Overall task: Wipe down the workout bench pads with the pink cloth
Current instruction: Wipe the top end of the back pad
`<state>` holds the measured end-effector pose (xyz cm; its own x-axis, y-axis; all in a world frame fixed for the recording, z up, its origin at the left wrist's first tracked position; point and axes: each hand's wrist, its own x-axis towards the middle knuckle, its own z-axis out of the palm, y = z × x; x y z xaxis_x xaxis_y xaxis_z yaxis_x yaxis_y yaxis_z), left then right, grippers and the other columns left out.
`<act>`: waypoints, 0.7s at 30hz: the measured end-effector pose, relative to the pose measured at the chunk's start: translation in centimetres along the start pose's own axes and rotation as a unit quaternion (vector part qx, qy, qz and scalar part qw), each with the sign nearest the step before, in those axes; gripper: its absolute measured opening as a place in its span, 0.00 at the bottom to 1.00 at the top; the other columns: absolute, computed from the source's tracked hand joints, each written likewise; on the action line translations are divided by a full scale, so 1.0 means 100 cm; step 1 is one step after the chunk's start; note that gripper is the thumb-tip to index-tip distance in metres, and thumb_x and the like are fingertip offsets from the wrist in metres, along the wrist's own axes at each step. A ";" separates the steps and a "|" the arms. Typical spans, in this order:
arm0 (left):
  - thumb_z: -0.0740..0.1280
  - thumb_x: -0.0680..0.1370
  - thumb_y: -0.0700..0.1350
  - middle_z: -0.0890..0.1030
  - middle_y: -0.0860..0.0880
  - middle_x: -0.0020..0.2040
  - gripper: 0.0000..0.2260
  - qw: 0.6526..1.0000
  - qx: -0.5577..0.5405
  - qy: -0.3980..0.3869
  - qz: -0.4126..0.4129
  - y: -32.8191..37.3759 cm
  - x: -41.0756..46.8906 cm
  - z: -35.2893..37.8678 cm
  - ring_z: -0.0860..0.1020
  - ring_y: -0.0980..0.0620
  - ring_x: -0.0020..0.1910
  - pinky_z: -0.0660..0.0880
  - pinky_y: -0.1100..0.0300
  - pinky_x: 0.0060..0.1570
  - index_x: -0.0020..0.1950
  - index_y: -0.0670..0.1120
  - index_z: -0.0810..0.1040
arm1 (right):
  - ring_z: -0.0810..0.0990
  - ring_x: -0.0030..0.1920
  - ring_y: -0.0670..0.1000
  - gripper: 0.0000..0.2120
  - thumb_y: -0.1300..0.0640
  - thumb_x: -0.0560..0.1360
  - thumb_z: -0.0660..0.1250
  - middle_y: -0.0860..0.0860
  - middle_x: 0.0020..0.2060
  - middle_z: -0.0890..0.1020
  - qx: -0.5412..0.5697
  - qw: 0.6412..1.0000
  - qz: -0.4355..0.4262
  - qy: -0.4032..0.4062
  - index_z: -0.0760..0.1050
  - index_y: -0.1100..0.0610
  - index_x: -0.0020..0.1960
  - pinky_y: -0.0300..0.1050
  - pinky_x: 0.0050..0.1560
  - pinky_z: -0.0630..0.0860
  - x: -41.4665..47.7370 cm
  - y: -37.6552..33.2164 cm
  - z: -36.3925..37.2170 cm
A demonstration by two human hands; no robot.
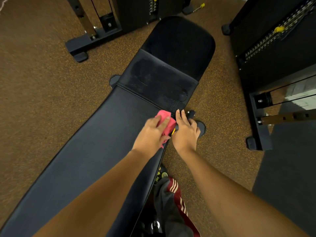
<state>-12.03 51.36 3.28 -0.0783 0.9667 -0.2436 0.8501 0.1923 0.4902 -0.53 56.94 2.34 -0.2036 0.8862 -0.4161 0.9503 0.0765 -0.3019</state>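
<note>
The job looks about midway to me. The left hand (150, 134) has the pink cloth (165, 117) pressed onto the right edge of the long back pad (89, 151), just short of the seam. Its grip is half closed: the fingers lie flat over the cloth and the thumb nips the bunched tail. The right hand (185, 134) holds nothing, its fingers straight and resting on the pad's edge beside the cloth. The long pad has an even sheen, so I judge most of it done. The textured middle panel (153, 77) shows smeary oval patches, and I cannot tell whether those are damp wipe marks or old grime. The far pad (179, 43) looks dull and may not have been wiped yet.
</note>
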 end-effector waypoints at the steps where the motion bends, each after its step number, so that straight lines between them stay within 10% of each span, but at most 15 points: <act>1: 0.68 0.75 0.47 0.66 0.37 0.70 0.29 1.000 0.011 -0.010 0.023 0.002 0.001 0.002 0.65 0.38 0.67 0.62 0.52 0.68 0.73 0.43 0.62 | 0.56 0.72 0.55 0.35 0.65 0.75 0.60 0.45 0.76 0.54 -0.004 1.000 -0.002 0.000 0.49 0.47 0.77 0.53 0.70 0.53 0.000 0.001 -0.001; 5: 0.70 0.74 0.43 0.74 0.34 0.62 0.25 0.998 0.028 0.011 0.049 -0.011 0.009 -0.005 0.77 0.39 0.53 0.76 0.51 0.53 0.69 0.39 0.69 | 0.56 0.72 0.55 0.34 0.64 0.75 0.60 0.44 0.76 0.55 -0.011 1.000 -0.015 0.008 0.51 0.47 0.76 0.52 0.70 0.53 0.000 0.003 -0.003; 10: 0.61 0.80 0.44 0.62 0.38 0.72 0.25 0.995 -0.018 0.078 -0.062 -0.015 0.018 -0.006 0.61 0.41 0.70 0.59 0.56 0.69 0.75 0.42 0.58 | 0.55 0.73 0.55 0.34 0.63 0.76 0.60 0.45 0.76 0.55 -0.021 1.000 -0.019 0.003 0.50 0.47 0.77 0.52 0.70 0.52 -0.002 0.004 -0.004; 16: 0.79 0.63 0.40 0.79 0.35 0.52 0.27 0.997 0.046 0.030 0.060 0.003 0.001 0.005 0.80 0.36 0.46 0.79 0.48 0.45 0.59 0.37 0.78 | 0.55 0.73 0.55 0.32 0.61 0.76 0.60 0.48 0.76 0.56 -0.037 0.998 -0.052 0.005 0.52 0.50 0.76 0.52 0.71 0.50 -0.001 0.007 -0.007; 21: 0.76 0.68 0.40 0.77 0.35 0.57 0.26 0.998 -0.010 0.066 0.002 -0.005 0.007 -0.012 0.78 0.36 0.51 0.77 0.48 0.52 0.64 0.39 0.75 | 0.61 0.71 0.54 0.25 0.60 0.77 0.57 0.52 0.73 0.65 0.001 0.995 -0.069 0.068 0.61 0.54 0.74 0.52 0.68 0.56 0.020 0.012 -0.021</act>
<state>-13.14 52.13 3.91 -0.1438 0.9810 -0.1305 0.8404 0.1907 0.5074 0.71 59.80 2.97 -0.2991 0.9207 -0.2508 0.9148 0.2019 -0.3498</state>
